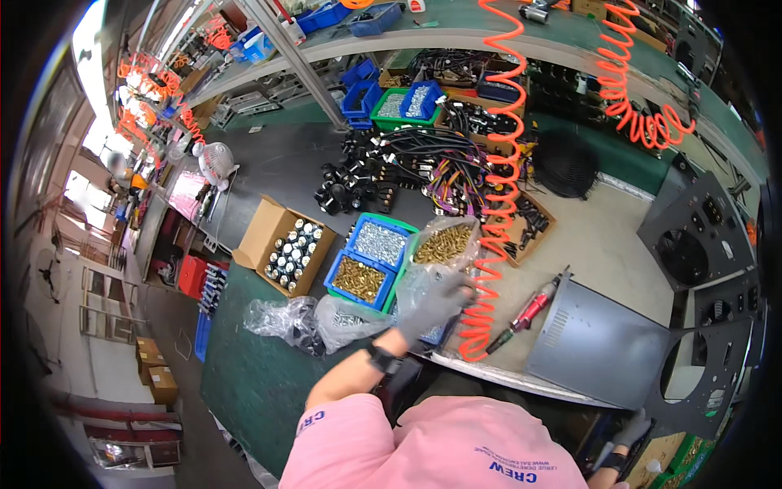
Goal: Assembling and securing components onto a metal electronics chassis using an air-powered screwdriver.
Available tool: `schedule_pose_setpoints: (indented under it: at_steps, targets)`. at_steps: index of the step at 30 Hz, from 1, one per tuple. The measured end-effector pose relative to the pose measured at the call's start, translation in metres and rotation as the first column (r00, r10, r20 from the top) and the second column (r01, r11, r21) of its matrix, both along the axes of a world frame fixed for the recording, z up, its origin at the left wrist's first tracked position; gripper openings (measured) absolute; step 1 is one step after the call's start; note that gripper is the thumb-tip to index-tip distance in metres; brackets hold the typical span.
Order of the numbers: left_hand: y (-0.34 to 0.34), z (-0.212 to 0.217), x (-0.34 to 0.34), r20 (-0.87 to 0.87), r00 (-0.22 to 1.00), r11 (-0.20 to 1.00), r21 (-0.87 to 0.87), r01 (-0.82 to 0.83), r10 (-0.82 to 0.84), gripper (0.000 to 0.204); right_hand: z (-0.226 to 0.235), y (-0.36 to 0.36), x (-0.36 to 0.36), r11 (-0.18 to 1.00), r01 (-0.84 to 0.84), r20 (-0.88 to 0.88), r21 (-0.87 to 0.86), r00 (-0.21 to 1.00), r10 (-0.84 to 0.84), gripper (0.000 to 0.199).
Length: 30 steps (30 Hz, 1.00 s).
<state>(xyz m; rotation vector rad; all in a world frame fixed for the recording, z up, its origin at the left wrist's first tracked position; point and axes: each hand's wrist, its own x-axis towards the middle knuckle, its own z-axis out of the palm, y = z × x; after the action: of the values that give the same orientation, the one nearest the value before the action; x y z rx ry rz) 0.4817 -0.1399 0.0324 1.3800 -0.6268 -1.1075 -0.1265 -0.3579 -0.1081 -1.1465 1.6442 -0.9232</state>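
My left hand (438, 306), in a grey glove, is over a clear plastic bag (414, 285) beside the blue bins. Its fingers are blurred, so their grip cannot be made out. The blue two-part bin (327, 282) next to it holds silver screws (380, 244) and brass-coloured screws (358, 279). An opened bag of brass-coloured fasteners (442, 244) lies just beyond the hand. Far to the lower right, my right hand (632, 429), also gloved, is at the lower edge of a dark metal panel (697, 371) with a round cutout. Its fingers are partly hidden.
An orange coiled hose (498, 204) hangs right of my left hand. A red power screwdriver (533, 310) lies near a grey metal cover (599, 342). A carton of capped cylinders (269, 236), plastic bags (285, 322) and wire harnesses (444, 167) occupy the bench. A green bin (691, 464) stands lower right.
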Motion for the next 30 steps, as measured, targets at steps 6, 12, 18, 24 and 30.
schedule_pose_setpoints:
  at_steps: [6, 12, 18, 24, 30]
  targets:
    - [0.078, 0.018, 0.185, 0.362, 0.794, 0.836, 0.066, -0.544, 0.488, 0.017, 0.133, 0.046, 0.355, 0.997, -0.004, 0.625, -0.079, 0.779, 0.053, 0.039]
    - [0.094, -0.057, 0.301, 0.73, 0.651, 0.819, 0.233, -0.524, 0.208, 0.03, 0.215, 0.026, 0.55, 0.912, -0.255, 0.628, -0.322, 0.663, 0.407, 0.04]
    - [0.049, -0.09, 0.326, 0.822, 0.531, 0.678, 0.513, -0.526, -0.209, 0.043, 0.213, 0.066, 0.66, 0.572, -0.784, 0.436, -0.242, 0.439, 0.786, 0.029]
    - [0.046, -0.052, 0.325, 0.761, 0.648, 0.705, 0.466, -0.535, -0.011, 0.046, 0.153, 0.1, 0.721, 0.163, -0.972, 0.73, 0.172, 0.237, 0.641, 0.037]
    - [0.077, 0.009, 0.284, 0.597, 0.802, 0.985, 0.144, -0.094, -0.011, 0.04, 0.128, 0.119, 0.744, 0.066, -0.978, 0.906, 0.196, 0.207, 0.37, 0.056]
